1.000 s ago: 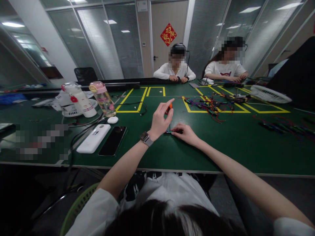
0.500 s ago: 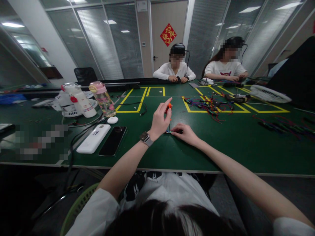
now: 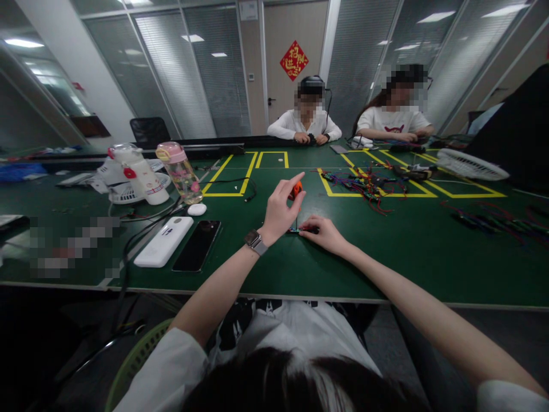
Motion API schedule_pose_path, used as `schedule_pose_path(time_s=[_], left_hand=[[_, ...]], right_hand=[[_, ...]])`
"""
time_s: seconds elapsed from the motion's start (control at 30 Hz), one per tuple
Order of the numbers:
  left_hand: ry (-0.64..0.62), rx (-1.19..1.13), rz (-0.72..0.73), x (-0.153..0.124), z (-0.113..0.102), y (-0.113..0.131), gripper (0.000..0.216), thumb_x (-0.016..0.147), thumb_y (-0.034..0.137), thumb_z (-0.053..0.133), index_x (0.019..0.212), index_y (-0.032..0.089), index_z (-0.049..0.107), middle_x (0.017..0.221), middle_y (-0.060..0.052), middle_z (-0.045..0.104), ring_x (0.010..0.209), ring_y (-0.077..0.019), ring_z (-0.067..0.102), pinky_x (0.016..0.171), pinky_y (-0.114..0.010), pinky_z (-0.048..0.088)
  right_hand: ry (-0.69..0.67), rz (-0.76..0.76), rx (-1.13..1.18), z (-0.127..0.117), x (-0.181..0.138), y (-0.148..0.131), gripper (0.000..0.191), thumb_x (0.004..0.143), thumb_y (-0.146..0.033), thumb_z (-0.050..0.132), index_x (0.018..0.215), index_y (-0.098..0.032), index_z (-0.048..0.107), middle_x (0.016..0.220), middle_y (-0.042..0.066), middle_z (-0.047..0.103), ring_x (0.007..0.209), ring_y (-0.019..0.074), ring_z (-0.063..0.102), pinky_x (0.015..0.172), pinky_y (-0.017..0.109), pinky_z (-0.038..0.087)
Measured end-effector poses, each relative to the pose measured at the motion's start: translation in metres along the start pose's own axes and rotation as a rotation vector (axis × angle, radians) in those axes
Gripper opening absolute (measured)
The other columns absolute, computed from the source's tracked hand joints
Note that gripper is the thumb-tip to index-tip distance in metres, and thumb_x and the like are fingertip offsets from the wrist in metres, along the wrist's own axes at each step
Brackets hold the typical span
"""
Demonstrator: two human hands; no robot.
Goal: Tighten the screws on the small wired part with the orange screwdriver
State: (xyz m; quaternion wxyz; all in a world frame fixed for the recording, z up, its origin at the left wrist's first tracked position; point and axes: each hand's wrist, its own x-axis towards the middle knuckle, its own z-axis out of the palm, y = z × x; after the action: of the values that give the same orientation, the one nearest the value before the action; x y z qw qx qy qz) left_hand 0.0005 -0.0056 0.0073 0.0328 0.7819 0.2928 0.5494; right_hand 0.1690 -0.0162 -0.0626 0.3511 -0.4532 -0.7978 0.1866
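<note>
In the head view, my left hand is raised over the table with its fingers curled around a screwdriver with an orange and black handle. Its thin dark shaft points down to a small circuit board lying on the green table. The tip appears to meet the board, though it is too small to see clearly. My right hand rests low on the table, its fingertips pinching the board's right end. Those fingers partly cover the board.
A black phone, white power bank and earbud case lie left. Bottles stand behind them. Wired boards are heaped right of centre; more lie far right. Two people sit across the table.
My left hand and the screwdriver handle have shifted slightly right, and the handle has turned a little. My right hand stays on the circuit board.
</note>
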Motion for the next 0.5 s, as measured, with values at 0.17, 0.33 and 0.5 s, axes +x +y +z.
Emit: schedule_pose_path(time_s=[0.17,0.33,0.5], left_hand=[[-0.022,0.023,-0.014,-0.0007,0.0,0.001,0.04,0.092,0.034,0.052,0.131,0.024,0.045,0.098,-0.003,0.056,0.082,-0.0133,0.054,0.076,-0.027,0.05],[-0.043,-0.033,-0.042,-0.0009,0.0009,0.001,0.04,0.097,0.025,0.038,0.137,0.023,0.037,0.105,-0.005,0.057,0.085,-0.0127,0.056,0.08,-0.027,0.05],[-0.001,0.037,-0.022,-0.0004,-0.0001,0.0008,0.035,0.091,0.03,0.054,0.125,0.024,0.05,0.092,-0.002,0.054,0.078,-0.0123,0.053,0.073,-0.025,0.048]], right_hand=[[-0.001,0.004,0.017,-0.0002,-0.0002,-0.0005,0.013,0.078,-0.024,0.066,0.087,-0.018,0.073,0.081,0.004,0.062,0.071,0.0153,0.06,0.067,0.029,0.049],[-0.011,0.009,0.019,0.0,0.0,0.0006,0.013,0.078,-0.024,0.066,0.087,-0.017,0.073,0.082,0.005,0.063,0.072,0.0155,0.06,0.068,0.029,0.049],[-0.008,0.006,0.008,0.0005,0.0,0.0013,0.013,0.078,-0.023,0.066,0.087,-0.017,0.072,0.082,0.005,0.062,0.072,0.0155,0.059,0.068,0.029,0.049]])
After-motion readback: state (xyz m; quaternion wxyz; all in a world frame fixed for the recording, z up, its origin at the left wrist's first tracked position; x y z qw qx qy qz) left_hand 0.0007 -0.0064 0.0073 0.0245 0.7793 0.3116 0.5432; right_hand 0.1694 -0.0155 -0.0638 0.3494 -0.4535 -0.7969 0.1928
